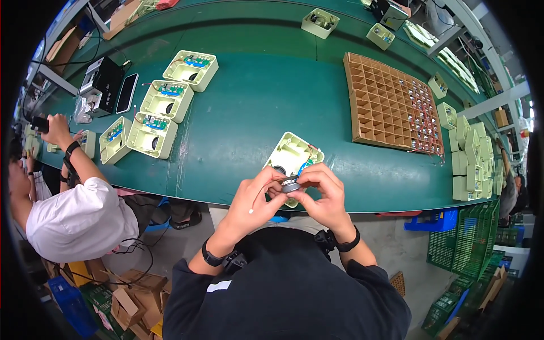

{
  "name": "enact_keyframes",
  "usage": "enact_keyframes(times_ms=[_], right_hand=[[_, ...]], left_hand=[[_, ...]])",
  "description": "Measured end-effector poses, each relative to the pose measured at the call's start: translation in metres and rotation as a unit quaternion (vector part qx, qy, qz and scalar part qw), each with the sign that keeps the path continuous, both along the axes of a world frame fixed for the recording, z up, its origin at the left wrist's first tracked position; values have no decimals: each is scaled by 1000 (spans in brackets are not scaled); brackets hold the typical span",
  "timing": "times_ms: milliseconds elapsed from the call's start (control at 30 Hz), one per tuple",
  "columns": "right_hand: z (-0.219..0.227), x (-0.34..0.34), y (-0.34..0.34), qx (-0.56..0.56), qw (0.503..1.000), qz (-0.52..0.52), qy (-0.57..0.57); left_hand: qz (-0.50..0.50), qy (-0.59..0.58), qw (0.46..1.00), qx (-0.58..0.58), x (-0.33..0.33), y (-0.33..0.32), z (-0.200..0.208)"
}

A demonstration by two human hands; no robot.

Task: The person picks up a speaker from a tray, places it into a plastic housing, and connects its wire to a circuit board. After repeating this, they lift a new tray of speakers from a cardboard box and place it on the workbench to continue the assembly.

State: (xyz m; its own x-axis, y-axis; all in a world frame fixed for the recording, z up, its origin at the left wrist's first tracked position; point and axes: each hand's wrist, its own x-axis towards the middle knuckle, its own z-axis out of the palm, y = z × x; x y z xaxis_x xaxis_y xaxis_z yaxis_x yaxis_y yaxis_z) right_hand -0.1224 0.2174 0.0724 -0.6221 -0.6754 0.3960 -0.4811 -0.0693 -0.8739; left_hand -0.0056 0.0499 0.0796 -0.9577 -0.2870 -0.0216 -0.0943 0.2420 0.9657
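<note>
Close to the table's front edge, my left hand and my right hand meet, both closed with fingertips pinching a small round speaker. Its rim is dark grey, and thin wires trail from it over my left fingers to a small white connector. Just beyond and partly beneath my fingers lies a pale green plastic housing. Inside it I see a dark round part, a blue-green circuit board and red and black wires; my hands hide its near portion.
Several similar housings with circuit boards stand to the left, near a phone and a black box. A divided cardboard tray with wired parts is at right, beside stacked housings. A co-worker sits at left.
</note>
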Motion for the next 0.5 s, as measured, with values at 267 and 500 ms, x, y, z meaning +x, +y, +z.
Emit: enact_keyframes(times_ms=[267, 500], right_hand=[[18, -25, 4, 17, 996, -48, 76], [21, -48, 15, 120, 992, -13, 36]], left_hand=[[104, 96, 961, -240, -7, -4, -11], [-41, 96, 978, -180, -33, -39, -48]])
